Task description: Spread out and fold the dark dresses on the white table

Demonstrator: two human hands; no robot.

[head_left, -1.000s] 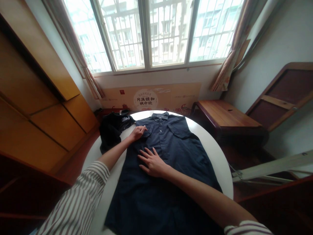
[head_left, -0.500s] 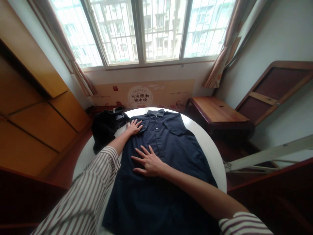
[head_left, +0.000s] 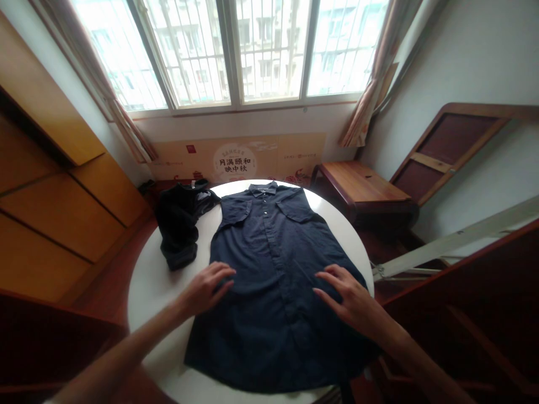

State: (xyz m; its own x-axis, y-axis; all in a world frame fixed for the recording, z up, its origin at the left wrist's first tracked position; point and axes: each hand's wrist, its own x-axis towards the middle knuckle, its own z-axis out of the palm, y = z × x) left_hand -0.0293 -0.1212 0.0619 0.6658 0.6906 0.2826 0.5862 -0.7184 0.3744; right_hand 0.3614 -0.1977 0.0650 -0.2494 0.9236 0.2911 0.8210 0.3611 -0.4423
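Shirt: a dark blue shirt (head_left: 272, 280) lay flat on the round white table (head_left: 151, 280), front side up, with its collar at the far end near the window and its bottom edge near the person. It was spread out wide, so the whole front could be seen — the row of buttons ran down the middle and a pocket sat on each side of the chest.

Left hand: the left hand (head_left: 206, 289) was open, fingers spread a little apart and bent. It rested at the left edge of the shirt, about halfway down. The fingertips touched the cloth. It did not grip anything.

Right hand: the right hand (head_left: 349, 297) was open too, fingers apart and pointing left. It sat on the right edge of the shirt, across from the other hand. It looked to be pressing on the cloth, not pinching it.

Why like this: one hand on each side seemed to keep the shirt flat and smooth — that is my guess.

Black clothes: a heap of black clothes (head_left: 179, 227) sat on the far left part of the table, just beside the shirt's shoulder.

Bench: a wooden bench (head_left: 362, 188) stood to the far right, off the table.
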